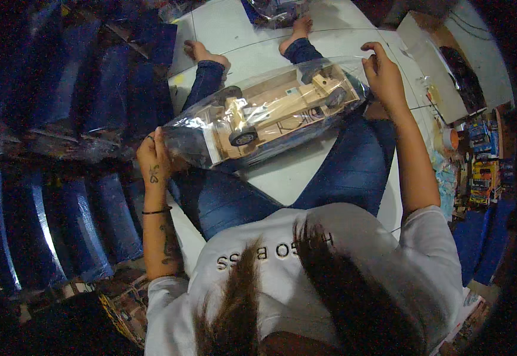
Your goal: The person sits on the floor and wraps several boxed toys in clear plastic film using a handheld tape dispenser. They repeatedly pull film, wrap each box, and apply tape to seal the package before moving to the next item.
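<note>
A wooden toy truck [282, 113] with black wheels lies tilted across my thighs, its pale wooden underside and axles facing up. Clear plastic wrapping [190, 127] encloses it, shiny and loose at the left end. My left hand [154, 155] is closed on that loose end of the plastic. At the truck's other end, my right hand [384, 80] is beside the wrapping, its index finger curved outward and apart from the thumb. The other right fingers are partly hidden.
Blue wrapped packages [80, 228] stand in rows on my left. Another plastic-wrapped item [275, 13] lies beyond my feet on the white tiled floor [341, 18]. An open cardboard box [433, 65], an orange-ended roll [450, 139] and small colourful packs [485, 181] are on the right.
</note>
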Action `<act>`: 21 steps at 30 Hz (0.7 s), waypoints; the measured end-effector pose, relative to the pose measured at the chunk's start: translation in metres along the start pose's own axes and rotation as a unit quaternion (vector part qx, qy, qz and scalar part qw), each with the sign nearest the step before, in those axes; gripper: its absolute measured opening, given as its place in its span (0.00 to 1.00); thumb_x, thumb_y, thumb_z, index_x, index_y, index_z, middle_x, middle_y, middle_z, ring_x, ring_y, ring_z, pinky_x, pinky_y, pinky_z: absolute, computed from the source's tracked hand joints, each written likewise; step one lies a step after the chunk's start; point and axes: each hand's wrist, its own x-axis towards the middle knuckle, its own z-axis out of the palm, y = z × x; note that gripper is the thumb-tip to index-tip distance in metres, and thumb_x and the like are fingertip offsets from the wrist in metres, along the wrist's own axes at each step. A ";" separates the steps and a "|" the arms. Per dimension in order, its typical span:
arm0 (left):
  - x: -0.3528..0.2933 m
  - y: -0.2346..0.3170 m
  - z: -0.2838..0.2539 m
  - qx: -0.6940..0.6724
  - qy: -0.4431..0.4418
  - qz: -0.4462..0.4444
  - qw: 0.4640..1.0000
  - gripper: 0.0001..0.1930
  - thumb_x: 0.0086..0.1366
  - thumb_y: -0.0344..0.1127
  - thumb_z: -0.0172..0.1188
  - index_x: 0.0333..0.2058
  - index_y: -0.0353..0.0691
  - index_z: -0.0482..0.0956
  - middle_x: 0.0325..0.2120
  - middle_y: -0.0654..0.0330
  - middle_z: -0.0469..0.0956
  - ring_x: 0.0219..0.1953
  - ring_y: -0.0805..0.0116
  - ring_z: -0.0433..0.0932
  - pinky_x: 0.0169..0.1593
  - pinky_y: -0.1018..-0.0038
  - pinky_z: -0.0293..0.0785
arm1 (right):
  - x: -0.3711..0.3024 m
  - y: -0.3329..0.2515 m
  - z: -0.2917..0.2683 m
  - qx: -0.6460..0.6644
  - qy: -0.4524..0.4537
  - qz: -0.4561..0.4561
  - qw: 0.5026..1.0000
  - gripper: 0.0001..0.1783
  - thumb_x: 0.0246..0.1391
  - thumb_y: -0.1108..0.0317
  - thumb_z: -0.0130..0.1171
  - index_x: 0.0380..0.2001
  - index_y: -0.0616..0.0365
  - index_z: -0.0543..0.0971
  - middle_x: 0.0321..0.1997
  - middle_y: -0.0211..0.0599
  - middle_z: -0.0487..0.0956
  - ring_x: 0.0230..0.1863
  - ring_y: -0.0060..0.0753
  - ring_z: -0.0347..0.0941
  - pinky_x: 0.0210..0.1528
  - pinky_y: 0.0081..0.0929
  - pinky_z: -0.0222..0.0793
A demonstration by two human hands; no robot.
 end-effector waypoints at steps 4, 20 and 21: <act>-0.007 -0.016 -0.012 0.087 -0.005 0.050 0.995 0.19 0.69 0.40 0.46 0.24 0.32 0.72 0.20 0.52 0.71 0.28 0.58 0.71 0.35 0.63 0.63 | -0.005 -0.062 0.027 -0.088 0.105 -0.367 0.920 0.28 0.43 0.68 0.63 0.51 0.50 0.71 0.37 0.40 0.75 0.41 0.46 0.72 0.49 0.46 0.62; 0.029 0.115 0.127 0.079 -0.252 0.238 0.935 0.17 0.59 0.40 0.57 0.40 0.30 0.72 0.27 0.45 0.78 0.30 0.41 0.76 0.37 0.57 0.74 | -0.005 -0.060 0.079 0.035 -0.200 -0.424 0.882 0.14 0.52 0.58 0.55 0.36 0.55 0.78 0.36 0.44 0.78 0.40 0.49 0.76 0.42 0.44 0.70; 0.025 0.112 0.130 0.075 -0.229 0.259 0.935 0.16 0.60 0.40 0.56 0.38 0.30 0.73 0.28 0.46 0.78 0.30 0.42 0.77 0.37 0.56 0.73 | -0.004 -0.062 0.085 0.059 -0.215 -0.387 0.895 0.14 0.53 0.58 0.55 0.36 0.56 0.78 0.34 0.45 0.78 0.38 0.49 0.75 0.43 0.43 0.69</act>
